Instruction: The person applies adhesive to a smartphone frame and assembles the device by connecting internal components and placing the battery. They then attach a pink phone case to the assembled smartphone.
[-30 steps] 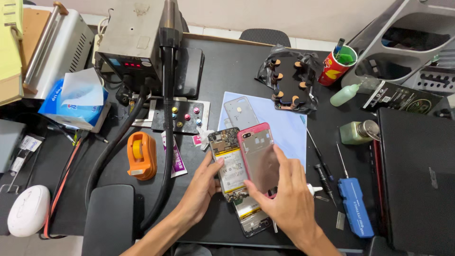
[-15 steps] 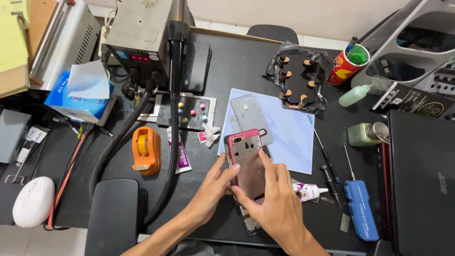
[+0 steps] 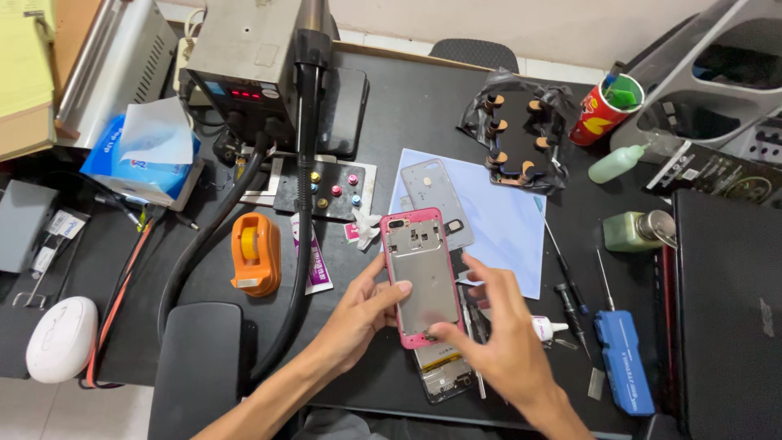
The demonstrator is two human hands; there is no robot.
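A pink phone frame (image 3: 423, 273) with a grey metal inner plate lies flat over an opened phone body (image 3: 444, 375), whose circuit parts show below it. My left hand (image 3: 362, 314) presses its thumb and fingers against the frame's left edge. My right hand (image 3: 497, 334) pinches the frame's lower right corner, fingers spread above it. A grey phone back cover (image 3: 436, 200) rests on a pale blue sheet (image 3: 505, 228) just behind.
Around are an orange tape dispenser (image 3: 256, 254), a hot-air station (image 3: 244, 65) with a black hose (image 3: 303, 204), a tissue box (image 3: 142, 159), a blue tool (image 3: 623, 363), screwdrivers (image 3: 566, 273), a small glue tube (image 3: 546, 328), bottles (image 3: 635, 230), a red cup (image 3: 603, 110), and a black laptop (image 3: 729, 310) at right.
The pink frame has been swung from tilted beside the opened phone to lying over it. Both hands moved with it; the phone's board is now mostly covered.
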